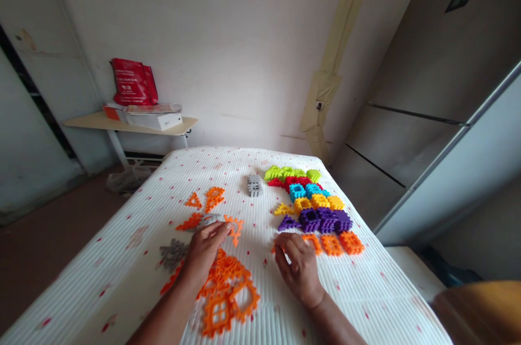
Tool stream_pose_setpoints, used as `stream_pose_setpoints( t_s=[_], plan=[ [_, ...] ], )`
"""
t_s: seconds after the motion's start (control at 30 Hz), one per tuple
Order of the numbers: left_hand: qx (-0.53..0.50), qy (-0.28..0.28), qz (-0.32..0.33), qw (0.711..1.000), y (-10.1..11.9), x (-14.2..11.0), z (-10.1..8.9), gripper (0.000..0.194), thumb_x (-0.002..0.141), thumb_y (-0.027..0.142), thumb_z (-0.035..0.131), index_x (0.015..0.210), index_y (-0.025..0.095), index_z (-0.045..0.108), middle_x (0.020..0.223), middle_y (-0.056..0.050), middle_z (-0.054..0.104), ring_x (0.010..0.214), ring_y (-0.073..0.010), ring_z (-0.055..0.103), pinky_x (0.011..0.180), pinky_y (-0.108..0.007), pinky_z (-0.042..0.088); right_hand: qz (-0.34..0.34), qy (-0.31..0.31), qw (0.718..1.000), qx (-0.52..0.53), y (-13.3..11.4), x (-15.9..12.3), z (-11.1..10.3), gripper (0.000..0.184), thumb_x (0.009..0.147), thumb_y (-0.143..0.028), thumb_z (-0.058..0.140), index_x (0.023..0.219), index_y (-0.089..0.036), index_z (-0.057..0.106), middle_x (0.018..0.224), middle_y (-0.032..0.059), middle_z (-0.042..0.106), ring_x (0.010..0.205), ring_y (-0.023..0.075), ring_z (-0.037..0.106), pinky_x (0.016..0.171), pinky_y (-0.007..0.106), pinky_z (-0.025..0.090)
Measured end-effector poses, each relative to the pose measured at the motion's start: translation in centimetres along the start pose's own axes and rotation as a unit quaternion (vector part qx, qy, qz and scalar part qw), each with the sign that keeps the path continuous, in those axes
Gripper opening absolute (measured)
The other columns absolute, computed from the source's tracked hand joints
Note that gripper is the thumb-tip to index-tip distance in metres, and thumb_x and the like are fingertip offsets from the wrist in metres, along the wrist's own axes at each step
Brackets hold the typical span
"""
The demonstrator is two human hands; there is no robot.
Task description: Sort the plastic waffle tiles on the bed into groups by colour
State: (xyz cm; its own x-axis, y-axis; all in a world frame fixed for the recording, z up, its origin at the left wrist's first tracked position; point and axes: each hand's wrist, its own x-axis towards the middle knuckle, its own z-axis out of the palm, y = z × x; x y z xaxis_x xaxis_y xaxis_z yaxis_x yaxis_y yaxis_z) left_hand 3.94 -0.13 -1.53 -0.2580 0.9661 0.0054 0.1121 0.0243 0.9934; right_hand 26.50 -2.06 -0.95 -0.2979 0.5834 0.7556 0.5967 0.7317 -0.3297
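My left hand [207, 247] pinches an orange interlocking building piece [235, 241] with a curved cut-out, held over loose pieces. Below it lies a pile of orange pieces [220, 310], some with window bars or round holes. Grey pieces [174, 254] lie to its left, partly hidden by the wrist. Beyond the hand are more orange pieces [214, 197]. My right hand [300, 272] is closed at the left end of a row of orange square pieces [331, 245]. A bit of another orange piece [273, 250] shows at its fingertips, mostly covered by them.
Behind the orange row stand purple [325, 220], yellow [319, 202], blue [297, 191], red [298, 179] and green pieces [285, 172]. A grey stack [254, 186] stands left of them. A ribbed white cover [158, 301] lies underneath. Further back, a side table [89, 120] holds a red bag [134, 82].
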Motion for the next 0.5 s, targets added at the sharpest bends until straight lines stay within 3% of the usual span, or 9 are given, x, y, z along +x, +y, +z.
stream_pose_setpoints(
  t_s=[0.27, 0.5],
  plan=[
    [-0.137, -0.058, -0.058, 0.987, -0.4, -1.5, 1.7, 0.031, 0.064, 0.045, 0.071, 0.063, 0.016, 0.059, 0.054, 0.002, 0.058, 0.051, -0.0099, 0.049, 0.051, -0.022, 0.036, 0.091, -0.027, 0.994, 0.051, -1.6, 0.2, 2.7, 0.018, 0.084, -0.024, 0.059, 0.102, -0.020, 0.059, 0.090, 0.0058, 0.066, 0.082, 0.0181, 0.062, 0.071, 0.030, 0.053],
    [-0.148, -0.105, -0.047, 0.982, -0.5, -2.4, 2.0, 0.028, 0.068, 0.043, 0.069, 0.069, 0.015, 0.066, 0.055, 0.002, 0.057, 0.052, -0.0106, 0.046, 0.053, -0.023, 0.034, 0.096, -0.012, 0.995, 0.039, -2.8, 0.8, 3.9, 0.015, 0.086, -0.022, 0.053, 0.100, -0.020, 0.058, 0.083, 0.0048, 0.065, 0.076, 0.0176, 0.062, 0.064, 0.028, 0.051]
  ],
)
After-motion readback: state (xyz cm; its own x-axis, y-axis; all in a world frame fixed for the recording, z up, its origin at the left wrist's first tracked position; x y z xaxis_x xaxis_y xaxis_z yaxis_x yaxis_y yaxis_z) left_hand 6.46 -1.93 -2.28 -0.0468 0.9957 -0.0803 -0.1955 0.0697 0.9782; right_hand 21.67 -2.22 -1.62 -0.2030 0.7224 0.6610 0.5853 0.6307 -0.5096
